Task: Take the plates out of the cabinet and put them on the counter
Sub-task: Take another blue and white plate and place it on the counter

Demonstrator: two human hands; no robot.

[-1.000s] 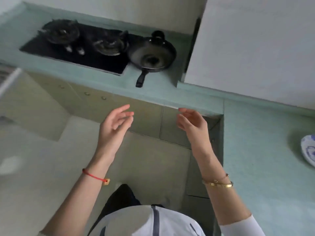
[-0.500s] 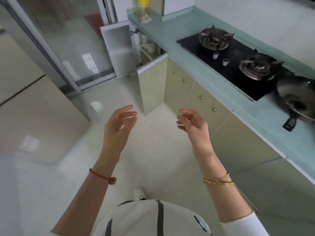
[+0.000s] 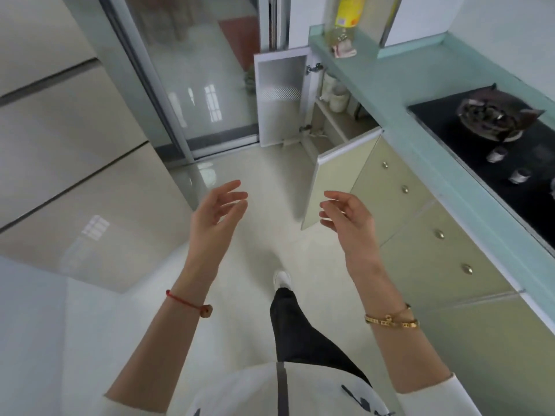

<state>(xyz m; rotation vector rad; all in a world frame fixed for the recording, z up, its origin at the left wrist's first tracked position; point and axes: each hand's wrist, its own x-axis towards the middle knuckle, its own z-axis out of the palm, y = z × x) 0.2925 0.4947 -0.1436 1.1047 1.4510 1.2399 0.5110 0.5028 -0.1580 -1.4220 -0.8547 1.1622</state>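
My left hand and my right hand are both raised at chest height over the floor, fingers apart, holding nothing. Ahead, under the pale green counter, a low cabinet stands with both doors swung out: the near cream door is just beyond my right hand, the far white door is further on. Pale crockery shows on a shelf inside; I cannot tell which pieces are plates.
A black gas hob with a burner is set in the counter at right. A yellow-labelled bottle stands at the counter's far end. Cream drawers run under the counter. A glass sliding door is ahead; my foot is forward on the tiled floor.
My view has swung left from the hob and pan toward the open cabinet, which is now nearer. Both hands stay raised and empty. The plate on the counter has left view.
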